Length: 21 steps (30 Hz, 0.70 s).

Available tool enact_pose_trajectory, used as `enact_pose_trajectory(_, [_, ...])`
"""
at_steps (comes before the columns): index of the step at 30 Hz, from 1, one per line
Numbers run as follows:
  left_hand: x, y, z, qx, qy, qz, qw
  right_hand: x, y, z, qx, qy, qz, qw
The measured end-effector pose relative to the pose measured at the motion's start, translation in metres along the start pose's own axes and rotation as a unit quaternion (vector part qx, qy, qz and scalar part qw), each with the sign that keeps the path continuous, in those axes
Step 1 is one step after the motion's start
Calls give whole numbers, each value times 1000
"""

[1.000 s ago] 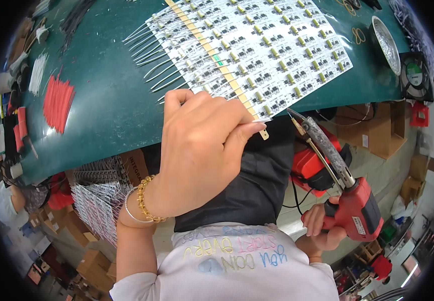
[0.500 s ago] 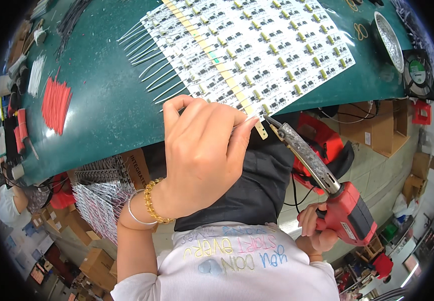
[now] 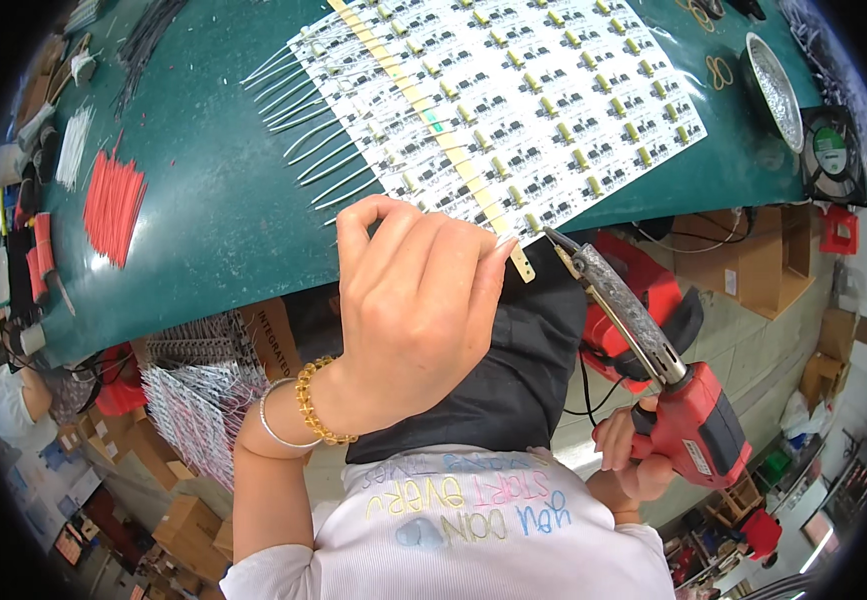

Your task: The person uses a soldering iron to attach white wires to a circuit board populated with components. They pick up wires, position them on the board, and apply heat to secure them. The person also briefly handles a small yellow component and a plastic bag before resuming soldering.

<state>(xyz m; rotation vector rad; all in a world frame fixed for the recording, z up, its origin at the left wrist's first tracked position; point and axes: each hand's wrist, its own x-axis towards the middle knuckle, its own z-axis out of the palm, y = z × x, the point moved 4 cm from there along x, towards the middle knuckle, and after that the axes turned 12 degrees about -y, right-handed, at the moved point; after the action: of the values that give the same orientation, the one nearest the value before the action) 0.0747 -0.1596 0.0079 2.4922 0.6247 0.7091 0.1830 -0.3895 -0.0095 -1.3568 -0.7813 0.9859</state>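
At the far left we saw a bundle of red wires (image 3: 113, 205) lying on the green table (image 3: 203, 220). Our left hand (image 3: 413, 310) rested at the table's near edge, fingertips pressed together on the near end of the white circuit board panel (image 3: 513, 110), which lay flat on the green top. To the right, our right hand (image 3: 633, 455) was clamped around the red soldering iron (image 3: 653, 370), its tip just beside the panel's near corner.
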Motion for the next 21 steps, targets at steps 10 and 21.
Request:
enact_pose_trajectory(10, [-3, -5, -23, -24, 34, -11, 999, 34, 4, -9, 9, 14, -153, 988])
enact_pose_trajectory(21, [-5, -102, -105, 4, 33, -86, 996, 95, -37, -14, -219, 196, -258, 920])
